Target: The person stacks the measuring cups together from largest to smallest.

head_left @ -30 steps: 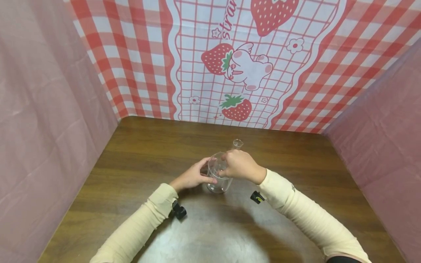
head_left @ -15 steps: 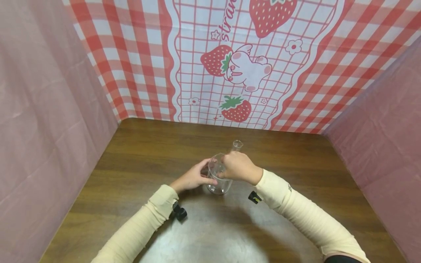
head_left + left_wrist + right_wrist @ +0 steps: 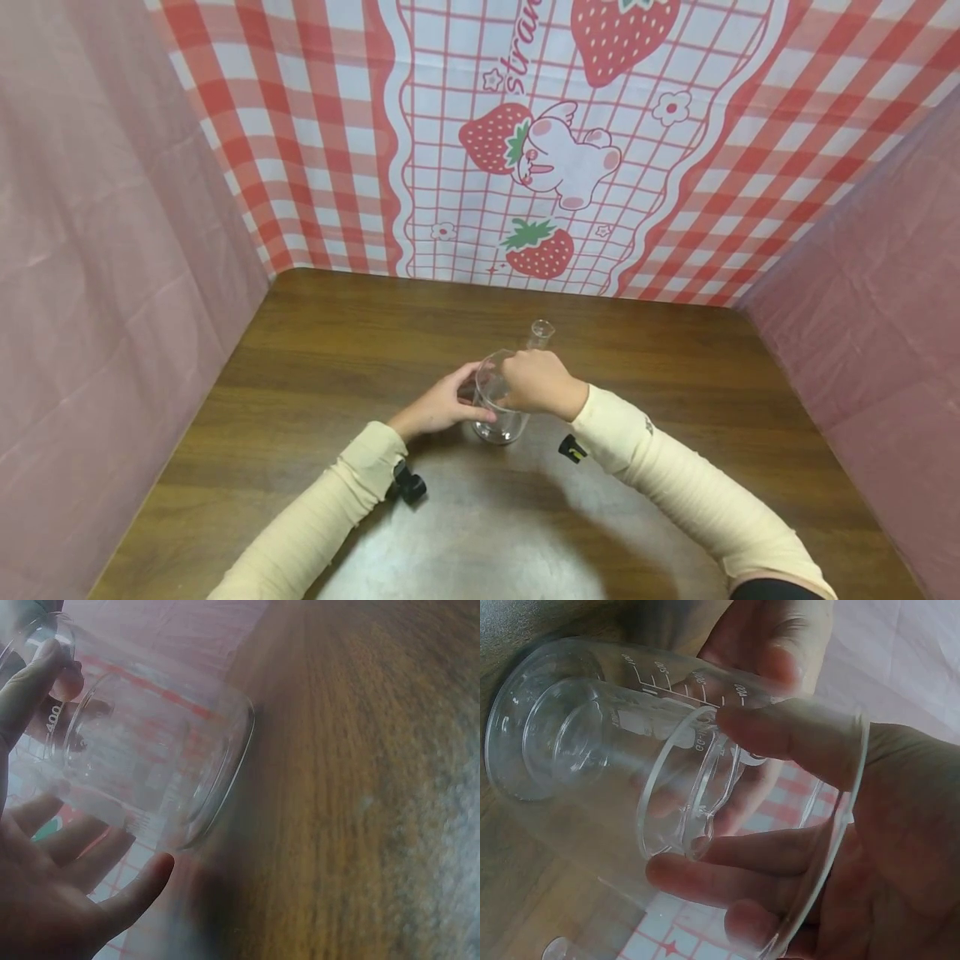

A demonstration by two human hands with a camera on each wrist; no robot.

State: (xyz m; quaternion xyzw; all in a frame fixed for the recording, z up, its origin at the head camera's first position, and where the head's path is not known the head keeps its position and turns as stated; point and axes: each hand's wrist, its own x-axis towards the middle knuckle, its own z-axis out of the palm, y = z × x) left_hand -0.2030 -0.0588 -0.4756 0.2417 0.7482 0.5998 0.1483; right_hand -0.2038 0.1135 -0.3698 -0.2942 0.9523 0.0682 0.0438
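Observation:
A large clear glass beaker [image 3: 498, 431] with white graduations is on the table, tilted in the wrist views. My left hand [image 3: 442, 406] grips it from the left, thumb in front and fingers behind. From above, my right hand [image 3: 542, 383] reaches inside over the rim. Two smaller glass beakers nest within the large one; the rim of the smaller beaker [image 3: 651, 796] shows in the right wrist view. Between them, my right thumb [image 3: 761, 731] and fingertips span its rim and pinch it. In the head view, the right hand hides most of the nested glass.
Just behind the right hand stands a narrow clear glass vessel [image 3: 542, 332] with a flared mouth. The wooden table [image 3: 360, 325] ends at a strawberry-print checked cloth [image 3: 330, 167] at the back. Pink curtains [image 3: 112, 250] hang on both sides.
My right hand and forearm have shifted slightly left and lower over the large beaker, fingers further in. The left hand holds its place on the large beaker.

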